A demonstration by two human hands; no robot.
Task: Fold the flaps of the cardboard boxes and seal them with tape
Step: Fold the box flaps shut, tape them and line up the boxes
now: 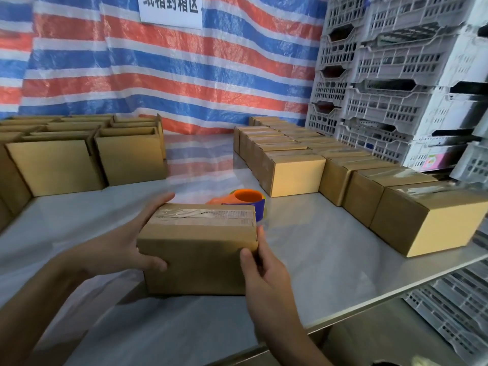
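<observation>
Here our left fingers (158,203) lie close together and nearly straight along the left end of the box (198,260), with the thumb of the left hand (124,241) hooked onto its near face. Our right hand (264,270) clasps the opposite end, thumb on the near face and fingers (261,236) wrapped round the corner. The box is thus clamped between both hands, low over the bench (317,247); we cannot tell whether it rests there. Between the fingertips a strip of tape (200,215) runs along the top seam, wrinkled towards the left fingers. The seal looks done, so we judge the step to be smoothing it and setting the box aside. To do that well we should rub the wrinkles flat, press the tape ends down over both end faces, and grip without denting the card. Just beyond our fingers, behind the box, lies the tape dispenser (245,198), which we must clear when lifting. Further off to the right of the right fingers stand the sealed boxes (298,175), where this one should sit flush. The open boxes (129,157) wait beyond the left fingers.
</observation>
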